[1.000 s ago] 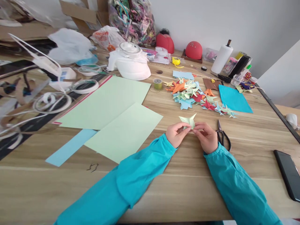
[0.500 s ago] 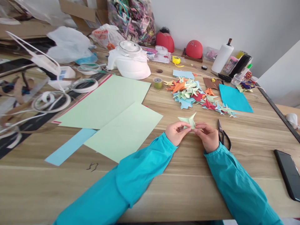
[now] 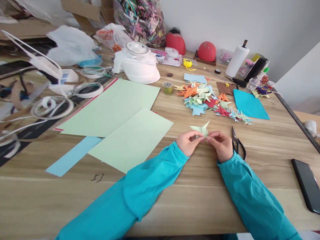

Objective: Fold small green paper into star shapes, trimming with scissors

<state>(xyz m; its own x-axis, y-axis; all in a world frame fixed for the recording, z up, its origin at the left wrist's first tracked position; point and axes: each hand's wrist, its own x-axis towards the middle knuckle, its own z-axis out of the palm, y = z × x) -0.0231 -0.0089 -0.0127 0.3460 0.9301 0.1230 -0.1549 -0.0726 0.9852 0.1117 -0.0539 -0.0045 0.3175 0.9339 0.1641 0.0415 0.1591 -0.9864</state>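
Between both hands is a pale green folded paper crane [image 3: 202, 129], its pointed ends sticking up and outward. My left hand [image 3: 187, 141] pinches its left lower side between thumb and fingers. On the opposite side, my right hand [image 3: 221, 144] grips the lower edge the same way. The fingertips hide the bottom of the fold. Black-handled scissors [image 3: 237, 145] lie just right of my right hand, partly behind the wrist. Beyond the hands, a heap of folded paper cranes [image 3: 200, 96] in green, orange, red and blue rests on the table.
Large pale green sheets [image 3: 132, 140] and a blue paper strip [image 3: 75, 156] lie at left. A thread spool [image 3: 167, 87], a turquoise sheet [image 3: 251, 104] and a yellow tape measure [image 3: 187, 63] sit farther back. A phone [image 3: 307, 183] lies at right, cables [image 3: 55, 108] at far left.
Both hands keep their hold on the paper crane, with hardly any movement. The view has shifted very slightly.
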